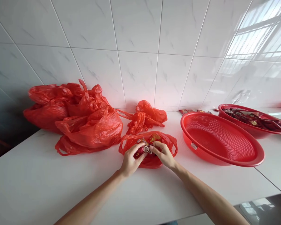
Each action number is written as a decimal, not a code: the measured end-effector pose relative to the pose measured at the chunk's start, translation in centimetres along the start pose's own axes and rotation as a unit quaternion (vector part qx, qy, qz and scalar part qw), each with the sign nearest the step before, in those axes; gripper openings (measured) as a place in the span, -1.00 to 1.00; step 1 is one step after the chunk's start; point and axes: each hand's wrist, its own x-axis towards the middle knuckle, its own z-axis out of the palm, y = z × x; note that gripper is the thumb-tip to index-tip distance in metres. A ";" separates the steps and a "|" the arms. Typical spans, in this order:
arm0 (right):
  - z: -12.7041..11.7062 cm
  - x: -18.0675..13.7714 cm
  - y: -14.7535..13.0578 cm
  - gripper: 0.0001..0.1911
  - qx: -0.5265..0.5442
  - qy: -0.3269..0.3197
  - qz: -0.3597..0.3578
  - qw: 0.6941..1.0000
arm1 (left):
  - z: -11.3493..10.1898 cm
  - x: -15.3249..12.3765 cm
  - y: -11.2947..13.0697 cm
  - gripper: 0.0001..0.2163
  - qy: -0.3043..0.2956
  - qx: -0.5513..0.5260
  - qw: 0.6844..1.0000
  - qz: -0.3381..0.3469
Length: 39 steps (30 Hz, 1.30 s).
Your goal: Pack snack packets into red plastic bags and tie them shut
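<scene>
Small red-and-white wrapped packet (147, 149) sat pinched between both hands, right over the mouth of a small open red plastic bag (170, 142) near the middle of the white worktop (61, 181), closer to its back edge than the front. Left hand (130, 162) was curled, thumb and fingertips closed on the packet's left end. Right hand (164, 155) was curled too, fingertips closed on its right end. More red and yellow wrappers showed inside the bag; count was unclear.

A heap of large crumpled red plastic bags (84, 122) lay toward the back left, against the white tiled wall (140, 62). One smaller crumpled red bag (146, 117) lay just behind the open bag. An empty round red mesh basket (222, 140) stood to the right, near the open bag but apart from it. A second red basket (248, 129) behind it held dark wrapped packets (255, 118). A few loose packets (189, 111) lay along the back edge.
</scene>
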 end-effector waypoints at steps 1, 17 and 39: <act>0.0 0.0 0.1 -0.49 0.004 -0.002 0.000 1.000 | 0.0 0.0 0.0 -0.73 0.002 -0.003 1.000 0.001; -0.2 -0.2 -0.1 -0.50 0.057 -0.005 0.016 0.998 | -0.1 0.7 0.7 -0.77 -0.025 -0.041 0.999 -0.026; -0.6 0.0 -1.3 -0.74 -0.150 0.029 -0.097 0.983 | -0.5 1.1 0.8 -0.81 -0.038 -0.044 0.998 -0.036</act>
